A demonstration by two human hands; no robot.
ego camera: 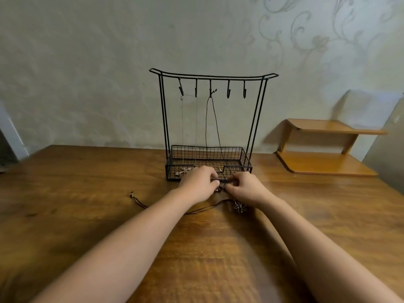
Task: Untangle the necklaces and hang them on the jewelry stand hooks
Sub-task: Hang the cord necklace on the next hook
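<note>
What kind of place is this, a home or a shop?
Probably a room in a home. The wall has pale wallpaper with a floral pattern, the work is on a wooden table, and a small wooden shelf stands on it beside the jewelry stand.

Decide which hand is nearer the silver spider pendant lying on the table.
Right. The right hand sits just above the spider pendant, almost over it; the left hand works further left, beyond the cord.

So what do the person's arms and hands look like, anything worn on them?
Both forearms are bare up to the frame edge: no sleeves in view. The left hand and right hand show no gloves, and no watch or bracelet at the wrists. Rings cannot be made out.
</note>
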